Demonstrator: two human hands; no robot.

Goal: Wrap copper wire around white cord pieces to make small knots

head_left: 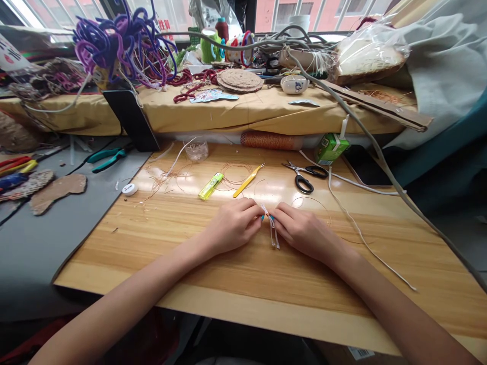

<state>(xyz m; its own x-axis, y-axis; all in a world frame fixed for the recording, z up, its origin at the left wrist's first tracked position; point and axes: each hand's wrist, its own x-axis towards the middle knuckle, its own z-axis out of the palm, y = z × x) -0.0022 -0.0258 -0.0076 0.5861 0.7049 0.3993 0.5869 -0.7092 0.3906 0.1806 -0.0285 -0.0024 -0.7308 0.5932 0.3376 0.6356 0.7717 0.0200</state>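
Observation:
A small bundle of white cords (273,234) hangs between my two hands over the wooden table, with a bit of copper-coloured wire at its middle. My left hand (236,223) pinches it from the left, fingers closed. From the right, my right hand (300,225) pinches the same bundle, and its cord ends point down toward me. Small blue-green spots show at the fingertips of both hands. Beyond my hands lie yellow tweezers (248,181), a yellow-green lighter (210,186) and black-handled scissors (304,183). Thin copper wire (238,163) lies in loops near the tweezers.
A long white cord (355,223) trails over the table's right side. A green carton (332,148) and a phone (367,165) stand and lie behind it. Teal pliers (106,158) rest on the grey mat at left. A thick grey cable crosses the right side.

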